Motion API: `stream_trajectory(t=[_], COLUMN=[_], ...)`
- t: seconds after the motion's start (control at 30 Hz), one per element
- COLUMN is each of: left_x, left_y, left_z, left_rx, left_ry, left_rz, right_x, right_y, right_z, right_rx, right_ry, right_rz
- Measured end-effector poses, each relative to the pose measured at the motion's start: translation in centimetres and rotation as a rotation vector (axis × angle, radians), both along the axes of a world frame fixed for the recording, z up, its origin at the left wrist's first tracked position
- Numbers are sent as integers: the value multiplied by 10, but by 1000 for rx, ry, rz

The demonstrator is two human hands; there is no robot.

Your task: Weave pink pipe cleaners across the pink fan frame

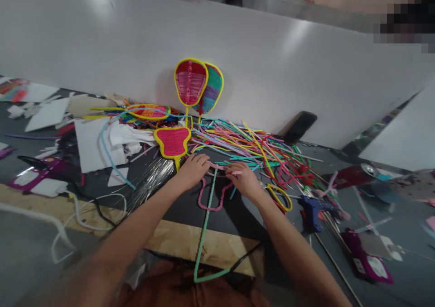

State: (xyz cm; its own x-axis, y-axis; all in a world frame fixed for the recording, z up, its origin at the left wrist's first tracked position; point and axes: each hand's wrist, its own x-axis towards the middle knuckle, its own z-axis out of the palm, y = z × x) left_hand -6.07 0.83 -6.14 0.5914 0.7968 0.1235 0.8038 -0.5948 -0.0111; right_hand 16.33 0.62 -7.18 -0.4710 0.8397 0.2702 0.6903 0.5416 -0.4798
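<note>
A pink pipe-cleaner frame [200, 200] with a wavy outline lies low over the dark tabletop. Down its middle runs a long green pipe-cleaner stem [203, 237], bent sideways near my body. My left hand [195, 169] pinches the frame's upper left edge. At the upper right, my right hand [243, 180] has its fingers closed on the pink pipe cleaner, and a short pink end shows by the fingertips. Just beyond my left hand lies a finished-looking red fan [172, 142] with a yellow rim.
Loose coloured pipe cleaners [234, 139] are heaped beyond my hands. Two fans [190, 83] lean on the white partition [112, 49]. Yellow-handled scissors [287, 198], a blue glue gun [313, 212], a can [355, 175] and a dark phone [301, 127] sit to the right. Silvery wires [149, 182] lie left.
</note>
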Motion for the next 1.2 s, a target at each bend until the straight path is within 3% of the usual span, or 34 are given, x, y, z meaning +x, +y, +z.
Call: stream_trajectory(t=[0.17, 0.27, 0.37, 0.53, 0.7, 0.83, 0.97, 1.1, 1.2], left_x=[-8, -10, -12, -13, -16, -19, -23, -28, -28], left_y=[-12, -17, -16, -13, -16, -18, -19, -14, -7], left_z=[10, 15, 15, 12, 9, 6, 9, 11, 5], left_rx=[117, 122, 98, 84, 80, 82, 93, 26, -135], left_ry=[23, 50, 34, 2, -11, -13, -28, -230, -609], left_rz=[279, 388, 394, 402, 390, 418, 444, 464, 499], right_x=[-6, 6, 20, 34, 49, 36, 15, 14, 23], right_y=[10, 5, -8, -30, -31, -37, -50, -51, -43], right_z=[-15, -16, -11, -5, 6, 17, 19, 17, 18], right_rx=[-19, -5, -15, -26, 34, 44, -145, -307, -370], right_ry=[-18, -57, -132, -338, -505, -464, -474, -450, -132], right_rz=[-38, -159, -249, -208, -244, -266, -255, -301, -305])
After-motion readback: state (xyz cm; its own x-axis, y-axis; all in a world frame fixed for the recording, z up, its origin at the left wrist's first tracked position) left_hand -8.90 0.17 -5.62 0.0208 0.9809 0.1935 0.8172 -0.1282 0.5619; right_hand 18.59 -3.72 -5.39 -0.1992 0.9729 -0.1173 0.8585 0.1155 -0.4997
